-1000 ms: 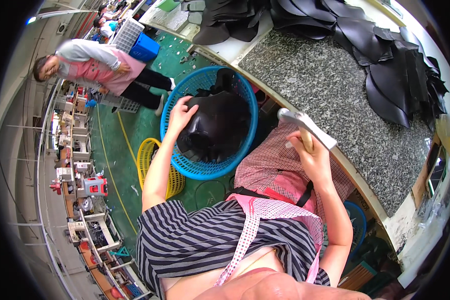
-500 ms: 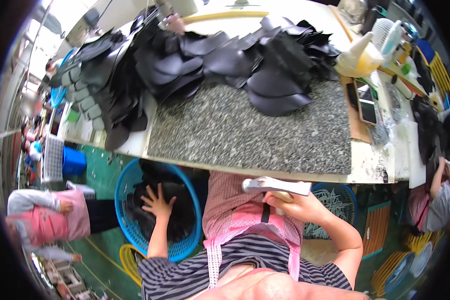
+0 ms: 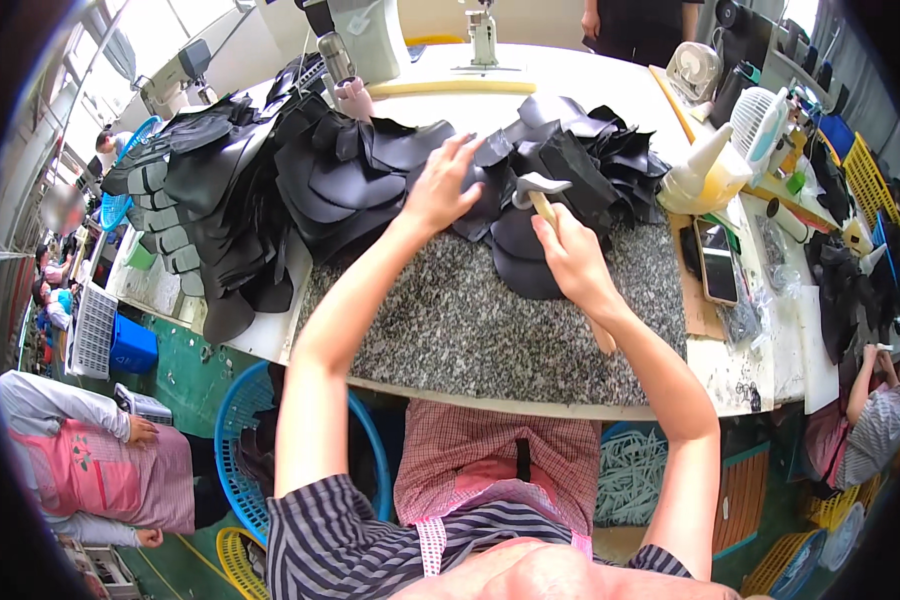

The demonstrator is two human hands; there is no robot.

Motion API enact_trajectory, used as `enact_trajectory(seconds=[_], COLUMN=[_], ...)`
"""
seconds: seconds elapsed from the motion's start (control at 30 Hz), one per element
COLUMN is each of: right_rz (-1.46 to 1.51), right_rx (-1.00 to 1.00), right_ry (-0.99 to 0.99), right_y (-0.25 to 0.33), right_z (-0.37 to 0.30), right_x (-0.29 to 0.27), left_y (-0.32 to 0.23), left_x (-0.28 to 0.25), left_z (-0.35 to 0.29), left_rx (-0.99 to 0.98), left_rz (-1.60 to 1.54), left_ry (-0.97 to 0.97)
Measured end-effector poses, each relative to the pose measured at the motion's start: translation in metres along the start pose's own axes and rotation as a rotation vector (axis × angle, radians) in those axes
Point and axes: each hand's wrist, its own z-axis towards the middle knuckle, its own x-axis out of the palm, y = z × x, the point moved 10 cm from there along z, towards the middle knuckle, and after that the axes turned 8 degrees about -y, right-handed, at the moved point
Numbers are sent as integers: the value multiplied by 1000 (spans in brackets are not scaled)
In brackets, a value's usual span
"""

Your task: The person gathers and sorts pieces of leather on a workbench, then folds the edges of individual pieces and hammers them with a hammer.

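My right hand (image 3: 574, 258) is wrapped round the wooden handle of a hammer (image 3: 541, 186), whose metal head points away from me over a stack of black leather-like pieces (image 3: 522, 262). Over the pile's middle part, my left hand (image 3: 440, 190) reaches out with fingers apart and nothing gripped. Whether its fingertips touch the black pieces (image 3: 355, 190) beneath, I cannot tell. Under the hammer lies a speckled granite slab (image 3: 470, 320) on the worktable. More curved black pieces (image 3: 220, 180) overlap in a heap at the left.
At the right stand a yellowish glue bottle (image 3: 705, 180), a phone (image 3: 716, 262) and a small white fan (image 3: 758, 125). Below the table edge are a blue basket (image 3: 228, 440) and a bin of pale strips (image 3: 630, 470). A co-worker (image 3: 100, 460) is at the left.
My left hand has risen from the blue basket to the black pieces on the table. My right hand has carried the hammer forward from my lap to over the slab.
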Motion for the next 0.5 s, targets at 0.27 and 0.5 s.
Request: enact_trajectory(seconds=[0.27,0.5], right_rz=[-428,-219], right_rx=[24,-62], right_ry=[74,86], right_y=[-25,-22], right_z=[36,43], right_x=[17,36], left_y=[50,-79], left_x=[-29,-229], left_z=[39,7], left_rx=[-303,205], left_rz=[-244,145], left_ry=[-548,-766])
